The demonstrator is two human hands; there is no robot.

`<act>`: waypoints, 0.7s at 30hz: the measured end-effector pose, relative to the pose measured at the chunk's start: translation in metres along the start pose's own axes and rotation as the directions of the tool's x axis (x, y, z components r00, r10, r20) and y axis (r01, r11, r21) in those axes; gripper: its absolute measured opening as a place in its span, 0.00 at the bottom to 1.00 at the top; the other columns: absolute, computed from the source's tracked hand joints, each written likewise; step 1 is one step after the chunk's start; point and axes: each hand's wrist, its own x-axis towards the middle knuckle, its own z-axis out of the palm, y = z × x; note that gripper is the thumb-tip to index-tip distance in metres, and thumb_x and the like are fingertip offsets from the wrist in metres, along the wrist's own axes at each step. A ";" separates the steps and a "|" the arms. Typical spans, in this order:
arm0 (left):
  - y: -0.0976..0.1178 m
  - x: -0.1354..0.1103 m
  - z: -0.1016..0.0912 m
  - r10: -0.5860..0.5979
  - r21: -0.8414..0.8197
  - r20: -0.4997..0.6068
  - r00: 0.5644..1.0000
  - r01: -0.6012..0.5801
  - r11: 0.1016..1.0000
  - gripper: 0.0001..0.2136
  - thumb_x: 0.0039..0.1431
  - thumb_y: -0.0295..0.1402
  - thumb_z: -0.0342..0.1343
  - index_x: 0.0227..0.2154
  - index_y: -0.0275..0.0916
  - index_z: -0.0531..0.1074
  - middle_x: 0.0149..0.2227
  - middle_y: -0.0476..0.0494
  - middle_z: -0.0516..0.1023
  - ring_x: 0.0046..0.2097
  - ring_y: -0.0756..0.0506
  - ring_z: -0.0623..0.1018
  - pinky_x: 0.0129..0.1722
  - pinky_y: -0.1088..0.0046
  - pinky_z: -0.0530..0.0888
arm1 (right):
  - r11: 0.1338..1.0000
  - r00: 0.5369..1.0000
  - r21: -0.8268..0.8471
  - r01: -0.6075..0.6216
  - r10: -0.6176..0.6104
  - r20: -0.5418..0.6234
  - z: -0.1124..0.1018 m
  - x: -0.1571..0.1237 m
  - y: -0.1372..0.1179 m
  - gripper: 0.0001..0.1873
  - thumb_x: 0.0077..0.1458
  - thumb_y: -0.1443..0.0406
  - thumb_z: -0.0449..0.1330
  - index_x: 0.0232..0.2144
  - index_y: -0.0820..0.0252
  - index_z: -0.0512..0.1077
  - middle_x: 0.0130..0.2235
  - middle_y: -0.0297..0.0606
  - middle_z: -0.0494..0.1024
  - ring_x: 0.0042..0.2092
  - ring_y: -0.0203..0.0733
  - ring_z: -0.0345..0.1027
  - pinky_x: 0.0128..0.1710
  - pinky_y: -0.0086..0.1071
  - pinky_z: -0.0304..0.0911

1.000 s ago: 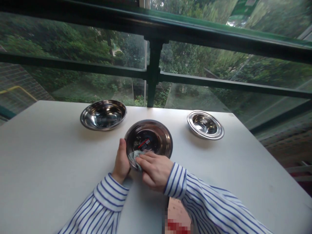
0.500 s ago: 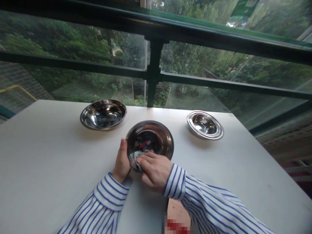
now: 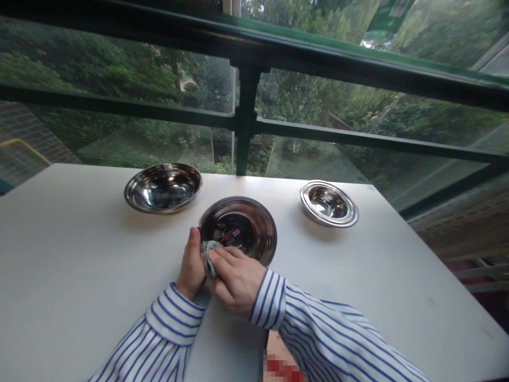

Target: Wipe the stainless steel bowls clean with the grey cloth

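Observation:
A shiny metal bowl (image 3: 258, 228) with a red and black label on its bottom is tilted toward me above the table. My left hand (image 3: 191, 266) grips its left rim, thumb up along the edge and the other fingers hidden beneath. Bunched in my right hand (image 3: 239, 278) is a grey-green cloth (image 3: 210, 258), pressed against the inside wall at the bowl's lower left, close to my left thumb. My right fingertips are partly hidden by the hand and the cloth.
On the white table (image 3: 91, 254), a wide metal bowl (image 3: 164, 188) sits at the back left. Smaller metal bowls (image 3: 329, 203), seemingly nested, stand at the back right. Beyond the far edge runs a dark green railing (image 3: 246, 116) with glass panels.
My right hand has slid the cloth left along the bowl's inner wall, closer to my left thumb. The whole view has shifted slightly; the left hand keeps its hold.

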 end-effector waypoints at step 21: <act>0.004 0.001 0.005 0.042 0.007 0.018 0.999 -0.042 0.999 0.24 0.52 0.52 0.52 0.39 0.36 0.77 0.41 0.38 0.81 0.52 0.36 0.73 0.51 0.59 0.69 | 0.986 0.992 -0.159 0.047 -0.027 0.122 -0.019 -0.021 0.018 0.15 0.49 0.63 0.52 0.39 0.63 0.68 0.38 0.43 0.75 0.39 0.45 0.65 0.45 0.38 0.60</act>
